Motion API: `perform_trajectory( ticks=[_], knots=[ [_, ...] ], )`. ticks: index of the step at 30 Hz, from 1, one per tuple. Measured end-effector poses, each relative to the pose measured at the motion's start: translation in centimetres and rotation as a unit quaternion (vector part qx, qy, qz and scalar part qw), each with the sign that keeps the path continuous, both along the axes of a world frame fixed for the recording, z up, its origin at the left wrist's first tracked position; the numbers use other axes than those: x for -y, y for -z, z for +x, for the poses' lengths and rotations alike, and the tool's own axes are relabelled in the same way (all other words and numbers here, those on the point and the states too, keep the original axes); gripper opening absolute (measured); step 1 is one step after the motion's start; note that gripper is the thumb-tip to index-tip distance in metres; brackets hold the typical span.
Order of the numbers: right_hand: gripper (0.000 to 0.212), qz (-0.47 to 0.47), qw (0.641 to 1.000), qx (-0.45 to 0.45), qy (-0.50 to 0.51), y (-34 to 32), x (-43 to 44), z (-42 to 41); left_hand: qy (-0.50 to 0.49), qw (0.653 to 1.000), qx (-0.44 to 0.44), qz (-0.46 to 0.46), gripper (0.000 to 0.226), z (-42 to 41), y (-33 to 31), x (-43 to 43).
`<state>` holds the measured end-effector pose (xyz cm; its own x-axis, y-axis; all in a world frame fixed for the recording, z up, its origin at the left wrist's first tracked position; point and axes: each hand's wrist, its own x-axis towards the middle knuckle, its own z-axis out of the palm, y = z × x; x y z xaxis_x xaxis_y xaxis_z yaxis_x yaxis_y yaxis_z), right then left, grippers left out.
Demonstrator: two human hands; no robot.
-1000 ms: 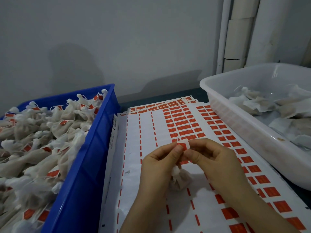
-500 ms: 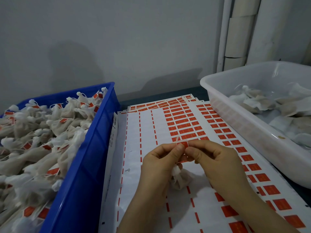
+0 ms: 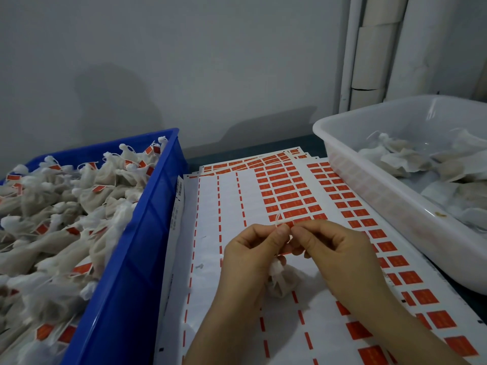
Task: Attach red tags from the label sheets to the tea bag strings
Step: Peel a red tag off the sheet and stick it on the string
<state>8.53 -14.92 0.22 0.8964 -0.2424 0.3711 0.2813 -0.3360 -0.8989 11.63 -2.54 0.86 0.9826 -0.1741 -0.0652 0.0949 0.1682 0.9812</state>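
My left hand [image 3: 253,255] and my right hand [image 3: 334,248] meet fingertip to fingertip above the label sheets [image 3: 210,233]. Between them they pinch a small red tag [image 3: 289,224] and the white string [image 3: 278,219] of a tea bag [image 3: 280,281]. A loop of the string sticks up above my left thumb. The tea bag hangs just below my hands, resting on the top sheet. The sheets are white with rows of red tags [image 3: 290,191]; the left columns are peeled bare.
A blue crate [image 3: 131,259] on the left is heaped with tea bags bearing red tags. A white tub [image 3: 382,196] on the right holds untagged tea bags. A grey wall and white pipes stand behind.
My hands stay together over the sheets. The red tag is now mostly hidden between my fingertips and a loop of string shows above them.
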Motion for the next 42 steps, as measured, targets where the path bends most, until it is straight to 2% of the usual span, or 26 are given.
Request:
perform_trajectory(
  ticks=[4,7,10,14,18,21,24,26,31,34,42],
  knots=[
    [0.005,-0.004,1.0,-0.001,0.002,0.2,-0.1,0.0,0.003,1.0,-0.007,-0.004,0.023,-0.1,0.2,0.1],
    [0.013,0.002,1.0,-0.008,0.0,0.3,0.2,0.2,0.0,1.0,-0.014,-0.014,0.025,0.0,0.3,0.0],
    [0.005,0.023,0.999,-0.027,-0.001,0.0,0.2,0.2,-0.018,1.0,-0.005,-0.006,0.023,0.2,0.3,-0.1],
    [0.011,0.025,0.999,-0.028,-0.001,-0.1,-0.2,0.2,-0.042,0.997,0.045,0.049,0.011,0.0,0.3,0.1],
    [0.009,0.021,1.0,-0.02,0.006,0.1,-0.2,0.2,-0.036,0.976,0.134,0.168,0.01,-0.3,0.7,0.7],
    [0.011,0.003,1.0,-0.01,0.016,0.2,-0.2,0.1,-0.043,0.964,0.157,0.212,0.015,-0.7,1.0,1.0],
    [0.007,-0.019,1.0,0.009,0.0,0.2,-0.6,-0.2,-0.055,0.958,0.163,0.229,0.007,-0.8,1.1,1.1],
    [0.007,-0.035,0.999,0.024,-0.008,0.3,-1.0,-0.4,-0.061,0.955,0.162,0.243,0.014,-0.8,1.4,1.1],
    [0.008,-0.015,0.999,0.027,0.029,0.4,-0.7,-0.2,-0.093,0.965,0.147,0.195,0.01,-0.8,0.8,1.0],
    [0.008,0.008,0.999,0.006,0.039,0.3,-0.2,0.1,-0.062,0.981,0.116,0.143,0.004,-0.4,0.3,0.7],
    [0.014,0.015,1.0,-0.001,0.0,0.0,-0.7,0.0,-0.073,0.982,0.131,0.112,0.004,-0.4,0.1,0.5]
  ],
)
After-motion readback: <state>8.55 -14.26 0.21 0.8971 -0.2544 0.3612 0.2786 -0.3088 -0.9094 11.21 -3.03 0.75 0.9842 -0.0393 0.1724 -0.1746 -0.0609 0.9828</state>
